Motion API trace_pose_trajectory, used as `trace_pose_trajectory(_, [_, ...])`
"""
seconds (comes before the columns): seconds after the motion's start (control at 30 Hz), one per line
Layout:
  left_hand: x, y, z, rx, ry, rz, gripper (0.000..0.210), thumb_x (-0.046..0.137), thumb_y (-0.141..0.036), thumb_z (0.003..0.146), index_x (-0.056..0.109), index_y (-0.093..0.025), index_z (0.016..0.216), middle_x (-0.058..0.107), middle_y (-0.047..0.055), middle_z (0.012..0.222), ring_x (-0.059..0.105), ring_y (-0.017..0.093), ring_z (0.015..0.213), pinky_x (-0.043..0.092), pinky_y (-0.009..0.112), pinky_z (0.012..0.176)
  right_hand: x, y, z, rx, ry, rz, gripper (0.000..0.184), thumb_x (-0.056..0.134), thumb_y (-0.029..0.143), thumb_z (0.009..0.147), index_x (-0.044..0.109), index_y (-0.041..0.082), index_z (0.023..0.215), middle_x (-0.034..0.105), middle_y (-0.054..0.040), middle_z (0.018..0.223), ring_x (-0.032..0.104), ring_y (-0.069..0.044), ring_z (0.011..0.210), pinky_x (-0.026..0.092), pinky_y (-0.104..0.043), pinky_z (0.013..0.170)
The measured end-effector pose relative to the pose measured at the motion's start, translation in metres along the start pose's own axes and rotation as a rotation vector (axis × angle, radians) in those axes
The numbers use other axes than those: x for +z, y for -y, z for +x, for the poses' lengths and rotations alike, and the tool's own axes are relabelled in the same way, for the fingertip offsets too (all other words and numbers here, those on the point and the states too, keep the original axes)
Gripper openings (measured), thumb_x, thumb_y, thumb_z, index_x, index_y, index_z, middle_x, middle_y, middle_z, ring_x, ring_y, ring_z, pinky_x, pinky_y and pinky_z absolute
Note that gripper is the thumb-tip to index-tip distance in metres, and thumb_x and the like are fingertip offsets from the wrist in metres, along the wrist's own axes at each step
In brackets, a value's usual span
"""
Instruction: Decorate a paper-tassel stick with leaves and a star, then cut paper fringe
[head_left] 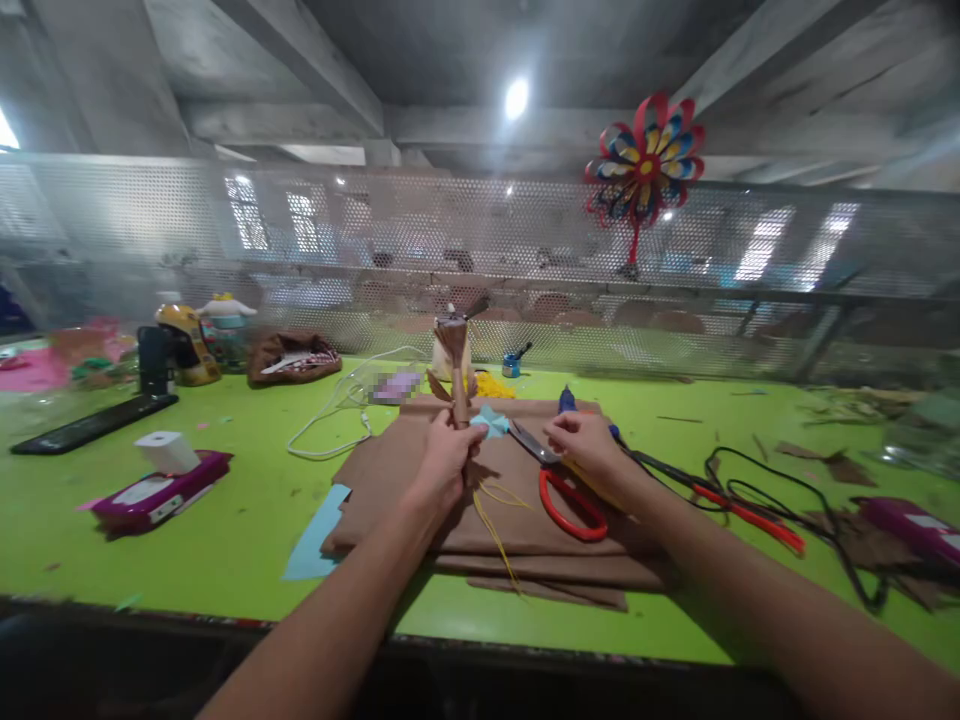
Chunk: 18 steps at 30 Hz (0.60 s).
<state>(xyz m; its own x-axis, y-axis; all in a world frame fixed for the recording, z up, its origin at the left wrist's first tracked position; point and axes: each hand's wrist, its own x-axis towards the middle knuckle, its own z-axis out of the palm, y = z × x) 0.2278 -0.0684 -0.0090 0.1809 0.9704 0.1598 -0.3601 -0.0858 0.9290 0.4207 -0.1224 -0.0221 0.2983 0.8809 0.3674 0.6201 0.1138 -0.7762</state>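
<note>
My left hand (448, 455) is closed around the stem of a brown paper flower (452, 345), held upright with its flared head at the top. Yellow strings (495, 535) trail below this hand over folded brown paper (390, 500). My right hand (585, 445) hovers above the paper with thumb and fingers pinched together; whatever may be between them is too small to make out. Close by it lie scissors with red handles (574, 508), their blades pointing up and left. A blue-tipped tool (567, 399), partly hidden, sits just behind the right hand.
Purple boxes (161, 492) lie left and right on the green table (247, 530). A white cable (322, 452), a brown pouch (292, 358) and a small blue jar (511, 365) are farther back. Black cords and a red-handled tool (757, 520) spread at right. A perforated metal screen (525, 240) stands behind.
</note>
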Motion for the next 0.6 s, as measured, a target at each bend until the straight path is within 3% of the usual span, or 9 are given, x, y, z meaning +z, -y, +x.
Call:
trace_pose_trajectory(0.17, [-0.009, -0.001, 0.013, 0.087, -0.184, -0.006, 0.029, 0.065, -0.01, 0.056, 0.044, -0.017, 0.075, 0.044, -0.009, 0.056, 0.039, 0.003, 0.041, 0.029, 0.015, 0.039, 0.014, 0.022, 0.043, -0.018, 0.108, -0.395, 0.011, 0.059, 0.022, 0.066, 0.066, 0.015, 0.061, 0.067, -0.008, 0.068, 0.059, -0.02, 0.071, 0.04, -0.027, 0.067])
trace_pose_trajectory(0.33, [-0.011, -0.001, 0.015, 0.112, -0.234, -0.012, 0.027, 0.064, -0.01, 0.057, 0.044, -0.017, 0.075, 0.046, -0.008, 0.056, 0.041, 0.003, 0.042, 0.03, 0.016, 0.039, 0.053, 0.032, 0.064, 0.006, 0.209, -0.614, 0.016, 0.066, 0.03, 0.063, 0.068, 0.013, 0.064, 0.069, -0.0153, 0.08, 0.061, -0.027, 0.082, 0.041, -0.029, 0.067])
trace_pose_trajectory(0.43, [-0.01, 0.002, 0.014, 0.107, -0.236, -0.006, 0.027, 0.064, -0.011, 0.057, 0.045, -0.016, 0.075, 0.046, -0.008, 0.056, 0.041, 0.004, 0.042, 0.031, 0.016, 0.039, 0.068, 0.033, 0.066, -0.005, 0.215, -0.645, 0.011, 0.065, 0.021, 0.064, 0.069, 0.012, 0.07, 0.068, -0.016, 0.085, 0.061, -0.026, 0.085, 0.041, -0.028, 0.067])
trace_pose_trajectory(0.53, [-0.009, 0.002, 0.013, 0.096, -0.223, -0.005, 0.028, 0.064, -0.01, 0.056, 0.046, -0.017, 0.076, 0.046, -0.008, 0.058, 0.042, 0.004, 0.043, 0.032, 0.016, 0.039, 0.065, 0.038, 0.071, -0.019, 0.179, -0.607, 0.013, 0.057, 0.015, 0.069, 0.068, 0.011, 0.074, 0.068, -0.0145, 0.083, 0.061, -0.024, 0.082, 0.04, -0.028, 0.067])
trace_pose_trajectory(0.6, [-0.009, 0.001, 0.013, 0.084, -0.206, -0.013, 0.028, 0.064, -0.011, 0.057, 0.045, -0.017, 0.077, 0.046, -0.008, 0.057, 0.042, 0.004, 0.043, 0.032, 0.016, 0.04, 0.048, 0.045, 0.073, -0.036, 0.15, -0.554, 0.016, 0.053, 0.016, 0.074, 0.068, 0.011, 0.078, 0.067, -0.0124, 0.082, 0.06, -0.021, 0.08, 0.04, -0.027, 0.066])
